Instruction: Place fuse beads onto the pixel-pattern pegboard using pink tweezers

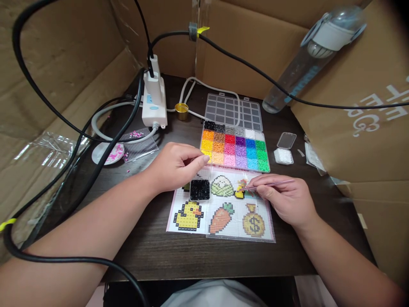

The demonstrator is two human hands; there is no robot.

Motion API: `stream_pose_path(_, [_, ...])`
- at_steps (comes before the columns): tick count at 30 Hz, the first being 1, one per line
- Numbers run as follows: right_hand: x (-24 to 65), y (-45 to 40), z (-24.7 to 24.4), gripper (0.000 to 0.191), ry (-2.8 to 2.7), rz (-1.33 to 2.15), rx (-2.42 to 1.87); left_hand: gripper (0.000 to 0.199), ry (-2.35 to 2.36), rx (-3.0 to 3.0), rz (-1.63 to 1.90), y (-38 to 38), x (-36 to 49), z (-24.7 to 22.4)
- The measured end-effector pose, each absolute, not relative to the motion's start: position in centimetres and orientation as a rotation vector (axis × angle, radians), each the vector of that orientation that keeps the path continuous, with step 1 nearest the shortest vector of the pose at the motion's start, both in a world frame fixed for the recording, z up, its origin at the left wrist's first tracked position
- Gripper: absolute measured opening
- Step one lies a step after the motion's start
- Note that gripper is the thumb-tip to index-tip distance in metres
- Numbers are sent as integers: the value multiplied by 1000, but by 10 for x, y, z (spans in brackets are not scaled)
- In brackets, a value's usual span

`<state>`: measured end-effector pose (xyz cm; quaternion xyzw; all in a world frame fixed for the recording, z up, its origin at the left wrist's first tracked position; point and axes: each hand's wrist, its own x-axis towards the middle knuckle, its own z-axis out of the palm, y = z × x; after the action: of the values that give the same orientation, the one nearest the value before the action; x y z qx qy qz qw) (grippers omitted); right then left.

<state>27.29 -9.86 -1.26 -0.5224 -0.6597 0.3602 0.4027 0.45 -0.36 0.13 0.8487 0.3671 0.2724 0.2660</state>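
Observation:
My right hand [283,196] holds thin pink tweezers [276,183] in a pinch. Their tips are over a small yellow figure on the pixel-pattern sheet [270,224], which has a clear pegboard lying over part of it. My left hand [179,166] is closed, thumb against forefinger, beside the yellow compartments of the bead box [235,145]. Whether anything sits between those fingertips I cannot make out. Just below it, a small open case of black beads [200,189] rests on the sheet. Printed there are a duck [188,216], a carrot [220,218] and a money bag [253,221].
A white power strip [154,111] and black cables [105,157] occupy the left side. Nearby are a dish of pink beads [107,154] and a gold cup [181,111]. On the right stand a small case of white beads [283,156] and a bottle [300,72]. Cardboard walls surround the table.

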Motion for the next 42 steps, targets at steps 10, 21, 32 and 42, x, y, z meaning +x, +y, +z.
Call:
stream_pose_path(10, [272,-100,-12,16,-1672,877,-1308,38,975,2306,750,-3,4,-1])
stream_pose_path(21, [272,-100,-13,17,-1662,887,-1301,38,962,2328,761,-2,4,-2])
stream_pose_path(32, [241,-101,8,9,-1459,865,-1232,39,906,2319,800,-1,3,-7])
stream_pose_path(42, [202,-92,19,10,-1509,951,-1385,39,896,2330,829,-4,3,-8])
